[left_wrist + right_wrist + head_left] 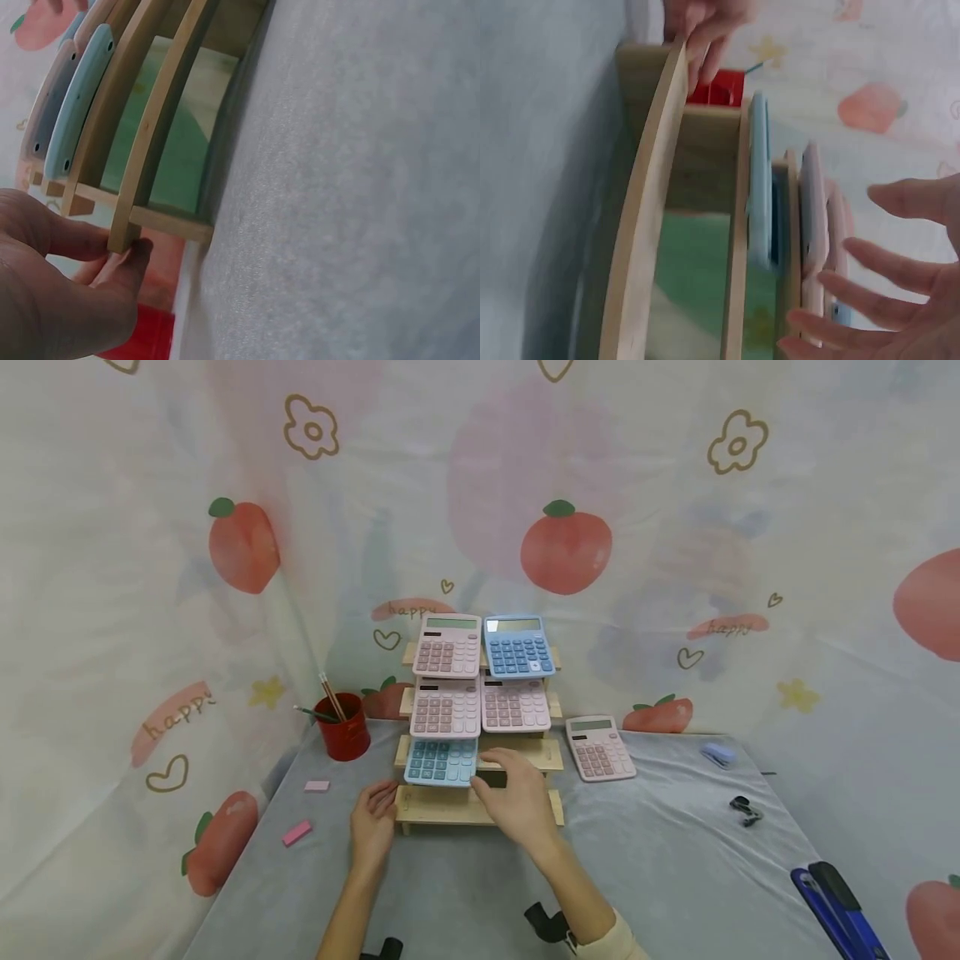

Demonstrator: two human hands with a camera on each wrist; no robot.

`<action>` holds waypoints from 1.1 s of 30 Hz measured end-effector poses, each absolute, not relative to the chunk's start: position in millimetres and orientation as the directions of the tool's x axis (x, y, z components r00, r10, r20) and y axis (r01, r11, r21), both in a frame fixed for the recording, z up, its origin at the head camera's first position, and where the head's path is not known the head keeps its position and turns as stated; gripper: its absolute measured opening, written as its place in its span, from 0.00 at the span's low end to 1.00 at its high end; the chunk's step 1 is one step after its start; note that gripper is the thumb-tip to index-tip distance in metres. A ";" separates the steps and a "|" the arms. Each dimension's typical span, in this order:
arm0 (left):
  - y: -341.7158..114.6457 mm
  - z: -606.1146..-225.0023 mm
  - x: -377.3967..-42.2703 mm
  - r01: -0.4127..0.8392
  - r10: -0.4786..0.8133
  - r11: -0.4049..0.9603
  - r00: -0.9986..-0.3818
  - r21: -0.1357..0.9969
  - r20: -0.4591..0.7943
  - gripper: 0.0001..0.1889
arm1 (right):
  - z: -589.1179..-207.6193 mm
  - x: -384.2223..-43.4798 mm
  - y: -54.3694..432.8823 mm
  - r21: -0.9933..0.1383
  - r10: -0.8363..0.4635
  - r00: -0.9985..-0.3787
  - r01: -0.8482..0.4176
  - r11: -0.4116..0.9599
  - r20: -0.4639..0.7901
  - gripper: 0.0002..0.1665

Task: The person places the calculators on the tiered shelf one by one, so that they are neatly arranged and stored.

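A stepped wooden rack (480,810) stands on the grey cloth. My left hand (372,831) pinches the left end of its lowest slat (154,127) between thumb and fingers. On the tier above leans a teal calculator (441,762), at the left. My right hand (521,793) is just right of that calculator, in front of the rack; in the right wrist view its fingers (877,259) are spread and hold nothing. Higher up are pink calculators (445,708) and, at the top right, a blue calculator (519,647).
Right of the rack lies another pink calculator (600,749). A red cup (347,731) with pencils and two pink erasers (297,833) are at the left. Farther right are a small blue item (718,755), a small black-and-silver item (746,811) and a blue-and-black tool (840,910).
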State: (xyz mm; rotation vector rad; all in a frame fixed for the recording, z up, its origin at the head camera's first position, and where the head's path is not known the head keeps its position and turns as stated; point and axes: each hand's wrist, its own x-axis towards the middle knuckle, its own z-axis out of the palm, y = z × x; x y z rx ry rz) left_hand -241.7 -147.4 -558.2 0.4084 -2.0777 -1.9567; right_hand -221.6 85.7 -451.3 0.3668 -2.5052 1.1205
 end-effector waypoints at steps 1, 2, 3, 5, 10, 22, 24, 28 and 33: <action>-147.0 -557.7 -241.7 -0.028 -0.375 0.056 -0.927 0.998 -0.005 0.23 | -451.3 -222.5 93.2 -0.659 -0.073 -0.890 -0.385 0.646 0.449 0.22; -146.6 -557.5 -241.7 -0.023 -0.375 0.053 -0.927 0.998 -0.002 0.23 | -452.4 -223.8 101.3 -0.660 -0.058 -0.884 -0.389 0.643 0.464 0.21; -146.2 -557.2 -241.7 -0.019 -0.374 0.051 -0.927 0.999 0.002 0.23 | -454.8 -226.3 109.8 -0.652 -0.045 -0.873 -0.397 0.646 0.486 0.20; -146.0 -556.8 -240.9 -0.024 -0.373 0.049 -0.928 0.999 -0.004 0.23 | -459.3 -230.6 127.1 -0.647 -0.011 -0.858 -0.395 0.652 0.514 0.18; -145.9 -557.0 -240.5 -0.021 -0.361 0.041 -0.932 0.999 -0.005 0.23 | -472.9 -246.9 175.0 -0.649 0.094 -0.842 -0.333 0.684 0.531 0.14; -148.3 -559.0 -242.4 0.011 -0.360 0.057 -0.933 0.998 0.031 0.23 | -522.3 -308.3 257.2 -0.531 0.048 -0.911 -0.195 0.825 0.410 0.32; -148.2 -559.0 -243.1 0.012 -0.365 0.056 -0.931 0.998 0.032 0.23 | -528.4 -316.5 264.7 -0.509 0.046 -0.939 -0.143 0.849 0.340 0.40; -149.1 -559.3 -242.4 0.004 -0.364 0.060 -0.931 0.998 0.026 0.23 | -538.7 -330.3 273.6 -0.459 0.082 -0.980 -0.010 0.888 0.180 0.55; -149.0 -559.1 -241.9 -0.021 -0.346 0.069 -0.938 0.997 0.004 0.23 | -548.2 -343.5 281.9 -0.433 0.109 -0.991 0.066 0.899 0.076 0.63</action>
